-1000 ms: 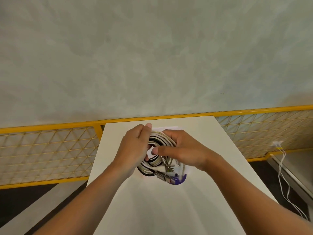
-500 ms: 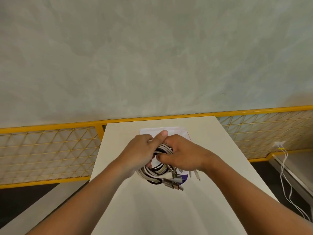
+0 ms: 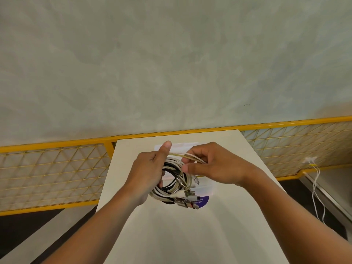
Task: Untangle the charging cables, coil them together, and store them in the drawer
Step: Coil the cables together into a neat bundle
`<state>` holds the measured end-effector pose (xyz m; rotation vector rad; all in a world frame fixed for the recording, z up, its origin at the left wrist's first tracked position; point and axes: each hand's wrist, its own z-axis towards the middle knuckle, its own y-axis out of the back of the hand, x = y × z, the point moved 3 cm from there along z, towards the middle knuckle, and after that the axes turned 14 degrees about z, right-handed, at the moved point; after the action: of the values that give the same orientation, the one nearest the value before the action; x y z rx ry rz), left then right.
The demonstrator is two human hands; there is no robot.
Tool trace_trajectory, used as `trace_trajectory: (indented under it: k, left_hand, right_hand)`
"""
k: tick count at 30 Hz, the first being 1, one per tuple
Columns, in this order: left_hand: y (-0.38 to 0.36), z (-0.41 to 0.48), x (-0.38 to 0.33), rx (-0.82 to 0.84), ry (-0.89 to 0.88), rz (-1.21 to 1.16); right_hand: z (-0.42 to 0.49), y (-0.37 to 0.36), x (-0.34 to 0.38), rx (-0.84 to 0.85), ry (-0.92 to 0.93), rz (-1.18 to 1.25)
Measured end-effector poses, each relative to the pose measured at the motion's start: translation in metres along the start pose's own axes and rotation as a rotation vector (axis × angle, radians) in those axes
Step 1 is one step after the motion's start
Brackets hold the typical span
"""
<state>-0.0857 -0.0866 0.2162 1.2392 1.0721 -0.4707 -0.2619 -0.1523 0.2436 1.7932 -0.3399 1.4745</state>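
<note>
while the left hand (image 3: 146, 174) grips the round coil of white and black charging cables (image 3: 165, 192) above the white tabletop (image 3: 171, 237) — thumb raised — the right hand (image 3: 213, 166) pinches thin pale-yellow strands (image 3: 190, 156) stretched across the coil's top, over a clear plastic pouch (image 3: 208, 186) with a purple label.

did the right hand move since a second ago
Yes. The right hand has shifted right, toward the right edge of the white table and away from the left hand, pinching a pale strand off the cable coil.
</note>
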Motion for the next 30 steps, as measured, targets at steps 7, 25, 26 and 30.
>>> trace_trajectory:
  k: [7,25,26,30]
  left_hand:
    - [-0.002,-0.004,-0.011,-0.036,0.013,-0.089]
    - [0.003,0.001,-0.016,-0.055,-0.043,0.109]
    - [0.003,0.001,-0.015,-0.054,-0.047,0.104]
    - [0.000,-0.002,-0.015,-0.060,-0.054,0.102]
  right_hand:
    - [0.001,-0.020,0.004,0.008,0.056,0.161]
    - [-0.001,-0.007,0.017,-0.025,-0.038,0.205]
    - [-0.003,-0.003,0.017,-0.027,-0.051,0.194]
    - [-0.004,0.004,0.017,-0.007,-0.101,0.184]
